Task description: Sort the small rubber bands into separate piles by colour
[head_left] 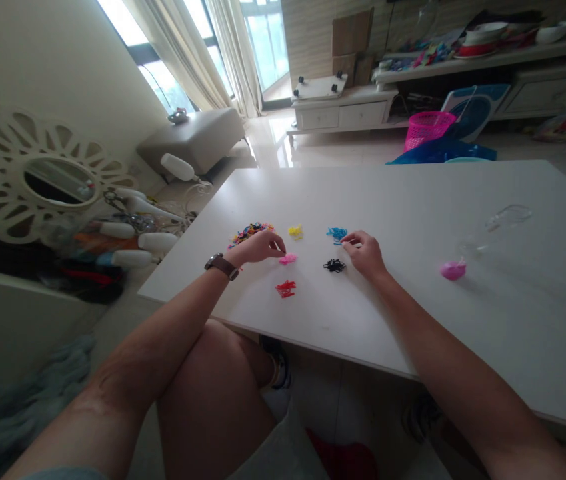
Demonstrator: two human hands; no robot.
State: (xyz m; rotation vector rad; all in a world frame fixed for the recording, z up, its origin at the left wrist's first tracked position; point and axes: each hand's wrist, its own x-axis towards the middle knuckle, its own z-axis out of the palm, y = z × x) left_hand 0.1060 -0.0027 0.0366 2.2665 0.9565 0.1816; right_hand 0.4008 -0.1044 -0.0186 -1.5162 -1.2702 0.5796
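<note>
My left hand (263, 248), with a watch on the wrist, reaches over the table with fingers pinched at the edge of a small pile of pink rubber bands (289, 259). Whether a band is between those fingertips is too small to tell. A mixed, many-coloured heap of rubber bands (250, 232) lies partly behind this hand. My right hand (363, 250) pinches a blue rubber band at the near side of the blue pile (336, 233). Black bands (334, 266) lie just left of that hand. Yellow bands (295, 232) and red bands (285, 289) form separate piles.
On the right of the white table (413, 193) are a pink object (453, 270) and a clear plastic container (510, 215). A white lamp stand (177, 167) is beyond the left edge. A pink basket (427, 128) stands behind the table.
</note>
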